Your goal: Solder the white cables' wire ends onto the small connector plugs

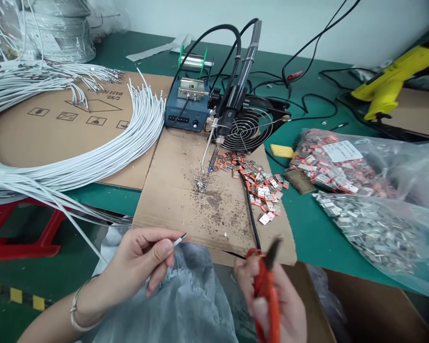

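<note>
The left hand (143,257) pinches the end of a thin white wire (93,247) between thumb and forefinger, fingers closed on it, so that a short stripped tip sticks out to the right of the thumbnail. The wire runs from the fingers up and to the left, toward the big bundle of white wires (93,157) curving over a sheet of cardboard (50,128). A bangle sits on the left wrist.

The right hand (275,305) is low in the view, wrapped around the red handles of a pair of pliers (266,281), whose dark tips point upward. The pliers' tips are apart from the wire tip, to its right, with grey cloth (189,295) lying between the two hands.

Beyond the hands, on the green tabletop (307,228), lies a brown cardboard mat (186,190) speckled with solder bits. A soldering iron (229,105) stands tilted over it, tip down, in front of a blue soldering station (188,107) and a black fan (252,126). Small red and silver parts (257,183) are scattered on the mat's right side. Further right lie clear plastic bags of parts (361,190), and a yellow tool (389,83) rests near the far edge.
</note>
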Tool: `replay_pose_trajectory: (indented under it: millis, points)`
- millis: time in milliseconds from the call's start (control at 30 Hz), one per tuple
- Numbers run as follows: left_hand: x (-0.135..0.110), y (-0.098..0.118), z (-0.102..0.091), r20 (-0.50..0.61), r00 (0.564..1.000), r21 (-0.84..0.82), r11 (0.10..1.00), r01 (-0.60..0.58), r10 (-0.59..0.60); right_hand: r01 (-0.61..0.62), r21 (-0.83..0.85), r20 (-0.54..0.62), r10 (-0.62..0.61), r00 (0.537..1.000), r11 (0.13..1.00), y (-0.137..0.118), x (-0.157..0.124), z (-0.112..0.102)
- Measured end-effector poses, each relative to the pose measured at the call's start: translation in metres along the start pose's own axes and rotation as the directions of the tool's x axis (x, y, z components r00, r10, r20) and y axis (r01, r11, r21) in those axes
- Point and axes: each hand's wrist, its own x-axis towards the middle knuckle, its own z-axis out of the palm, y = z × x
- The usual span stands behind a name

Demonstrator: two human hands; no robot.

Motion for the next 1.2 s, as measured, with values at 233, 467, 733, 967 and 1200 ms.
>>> replay_pose_trajectory:
  millis: [233, 467, 733, 967, 1200]
  points:
    - [0.001, 0.001, 0.003, -0.022, 1.000, 0.076, 0.997, -0.018, 0.020, -0.058, -0.179, 0.223, 0.098, 0.970, 0.982, -0.028, 0.012, 0.018]
    - [0.003, 0.000, 0.005, 0.036, 0.999, 0.114, 0.993, -0.034, 0.030, -0.032, -0.202, 0.248, 0.082, 0.965, 0.979, -0.026, 0.018, 0.014]
    - [0.004, -0.001, 0.003, 0.062, 0.994, 0.191, 0.977, -0.096, 0.086, 0.011, -0.121, 0.311, 0.028, 0.950, 0.993, -0.020, 0.019, 0.013]
    - [0.005, 0.000, 0.004, 0.083, 0.992, 0.253, 0.961, -0.109, 0.091, 0.019, -0.240, 0.243, 0.041, 0.969, 0.971, -0.022, 0.018, 0.010]
    - [0.004, 0.001, 0.003, 0.075, 0.996, 0.286, 0.955, -0.075, 0.056, 0.016, -0.319, 0.237, 0.063, 0.969, 0.948, -0.019, 0.016, 0.008]
